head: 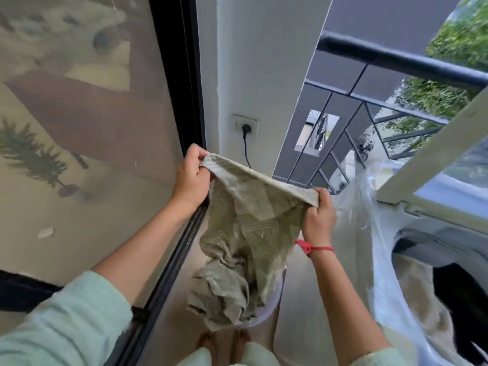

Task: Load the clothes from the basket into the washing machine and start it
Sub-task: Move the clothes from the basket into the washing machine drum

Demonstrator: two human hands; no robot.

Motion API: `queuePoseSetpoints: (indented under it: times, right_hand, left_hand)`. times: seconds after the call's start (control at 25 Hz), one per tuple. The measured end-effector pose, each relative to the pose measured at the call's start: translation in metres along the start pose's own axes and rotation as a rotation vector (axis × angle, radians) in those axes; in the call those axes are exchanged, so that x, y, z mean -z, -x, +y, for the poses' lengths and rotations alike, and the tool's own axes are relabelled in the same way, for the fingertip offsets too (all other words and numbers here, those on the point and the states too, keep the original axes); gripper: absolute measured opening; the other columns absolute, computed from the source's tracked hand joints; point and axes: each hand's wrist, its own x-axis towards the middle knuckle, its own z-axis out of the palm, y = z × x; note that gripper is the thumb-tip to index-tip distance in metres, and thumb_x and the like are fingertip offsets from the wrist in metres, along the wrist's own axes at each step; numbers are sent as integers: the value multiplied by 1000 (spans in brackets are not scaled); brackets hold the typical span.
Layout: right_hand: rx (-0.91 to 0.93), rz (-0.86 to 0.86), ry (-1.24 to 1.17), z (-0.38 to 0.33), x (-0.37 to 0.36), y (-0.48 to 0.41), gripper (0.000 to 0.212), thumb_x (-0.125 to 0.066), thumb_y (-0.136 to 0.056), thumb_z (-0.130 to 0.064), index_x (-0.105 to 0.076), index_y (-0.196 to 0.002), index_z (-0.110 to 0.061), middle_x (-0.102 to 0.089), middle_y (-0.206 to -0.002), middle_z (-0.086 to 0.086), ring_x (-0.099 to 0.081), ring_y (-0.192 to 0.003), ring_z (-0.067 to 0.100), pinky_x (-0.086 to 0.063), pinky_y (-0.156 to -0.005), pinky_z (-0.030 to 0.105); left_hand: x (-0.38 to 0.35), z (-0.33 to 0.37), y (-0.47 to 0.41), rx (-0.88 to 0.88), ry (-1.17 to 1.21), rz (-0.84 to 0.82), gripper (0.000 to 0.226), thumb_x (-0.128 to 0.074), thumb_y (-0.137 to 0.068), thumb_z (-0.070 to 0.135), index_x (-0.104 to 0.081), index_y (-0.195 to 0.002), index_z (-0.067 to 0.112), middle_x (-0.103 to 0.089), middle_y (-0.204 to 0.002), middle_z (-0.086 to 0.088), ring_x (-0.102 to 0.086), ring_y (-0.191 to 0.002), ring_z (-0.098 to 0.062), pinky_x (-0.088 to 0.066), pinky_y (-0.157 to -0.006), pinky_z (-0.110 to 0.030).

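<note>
A pale green patterned cloth hangs stretched between both hands in the middle of the view. My left hand grips its upper left edge, and my right hand grips its upper right edge. The cloth's lower part lies bunched in the white basket on the floor below. At the right stands the top-loading washing machine with its lid raised. Beige and dark clothes lie inside its drum.
A glass sliding door with a black frame runs along the left. A wall socket with a plugged black cable sits on the white pillar ahead. A dark balcony railing stands behind the machine. Clear plastic wrap hangs over the machine's side.
</note>
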Motion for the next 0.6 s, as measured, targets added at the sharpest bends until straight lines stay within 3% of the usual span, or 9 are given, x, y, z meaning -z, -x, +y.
queuePoseSetpoints:
  times: [0.08,0.2,0.32,0.44,0.52,0.6]
  right_hand:
    - [162,86,-21,-56,30,-16,38,-34,-62,-2,-60,-90,-3,-55,-77,-1,-44,-70,4,-34,-62,20]
    - [424,235,11,-141,83,-42,37,-39,-66,6,-64,-92,-3,-58,-79,-1,-44,-70,0,-35,-62,7]
    - [563,411,19,-195,137,-69,38,-41,-68,8,-66,-94,-4,-61,-82,-3,-49,-73,0,-39,-65,9]
    - [557,431,144,-200,168,-82,35,-41,-70,3,-66,-94,-4,-67,-84,7,-52,-74,10,-37,-64,17]
    - [546,414,289,-180,185,-83,38,-40,-68,-6,-67,-94,-5,-70,-87,14,-59,-78,25,-41,-69,28]
    - [536,411,335,-154,207,-81,39,-40,-67,-12,-69,-94,-7,-71,-87,16,-62,-81,31,-43,-72,32]
  left_hand:
    - [7,28,-16,-60,17,22,21,-44,-88,4,-47,-83,24,-60,-82,-11,-57,-79,-32,-48,-70,-38]
    - [12,90,-42,-260,-6,66,10,-46,-91,4,-47,-88,14,-54,-76,6,-51,-72,-16,-38,-61,-15]
    - [-1,156,-61,-364,56,42,4,-43,-94,13,-46,-92,13,-53,-77,8,-50,-71,-13,-40,-63,-26]
    - [-28,182,-53,-393,14,-43,19,-35,-96,28,-43,-87,14,-51,-74,3,-51,-74,-25,-35,-62,-33]
    - [-46,171,-32,-534,-57,-184,29,-30,-88,43,-43,-81,18,-52,-66,1,-53,-66,-25,-34,-57,-33]
    - [-66,152,-7,-704,-248,-396,35,-37,-78,54,-48,-90,23,-57,-71,-1,-58,-67,-25,-38,-56,-32]
